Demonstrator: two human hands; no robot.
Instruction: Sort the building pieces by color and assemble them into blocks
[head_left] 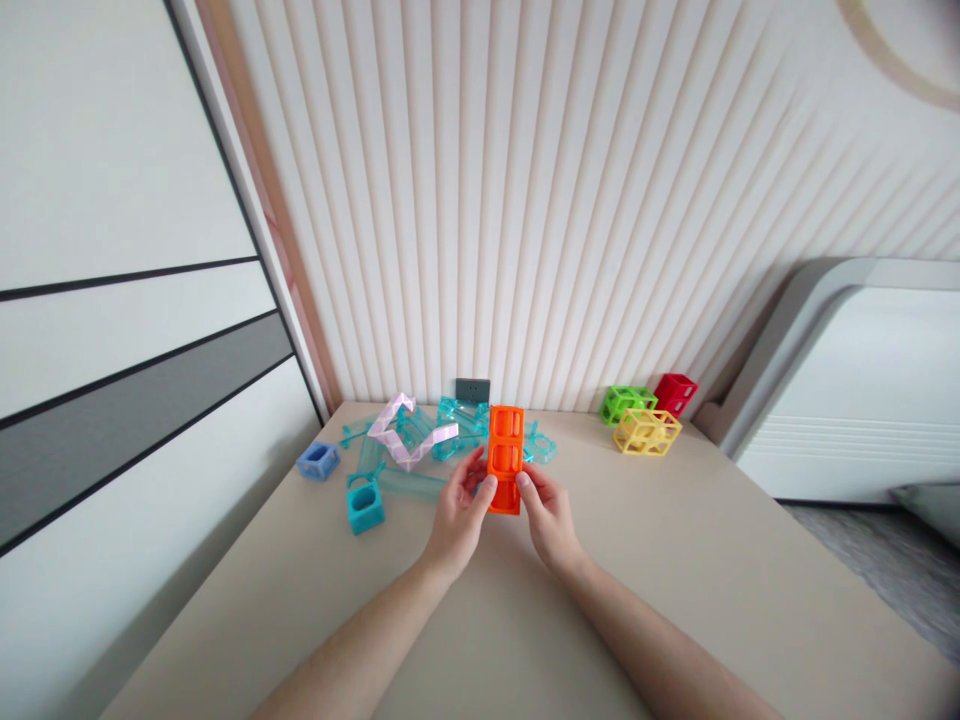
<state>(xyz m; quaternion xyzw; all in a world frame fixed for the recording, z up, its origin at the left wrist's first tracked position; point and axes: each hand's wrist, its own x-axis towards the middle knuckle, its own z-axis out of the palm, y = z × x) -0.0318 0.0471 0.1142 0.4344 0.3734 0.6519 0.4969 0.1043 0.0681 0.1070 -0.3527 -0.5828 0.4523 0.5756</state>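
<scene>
Both of my hands hold an orange three-cell frame block [505,440] upright above the beige table [705,560]. My left hand [459,515] pinches its lower left edge with thumb and fingers. My right hand [547,515] grips the lower right edge the same way. Behind the block lies a heap of clear teal track pieces [450,425] with a pale pink zigzag piece [409,432] on top.
A teal cube block [365,505] and a blue cube block [318,460] lie at the left. Green [626,402], red [675,392] and yellow [647,432] frame blocks sit at the back right. A ribbed wall with a grey socket [472,390] closes the back. A white unit [847,390] stands right.
</scene>
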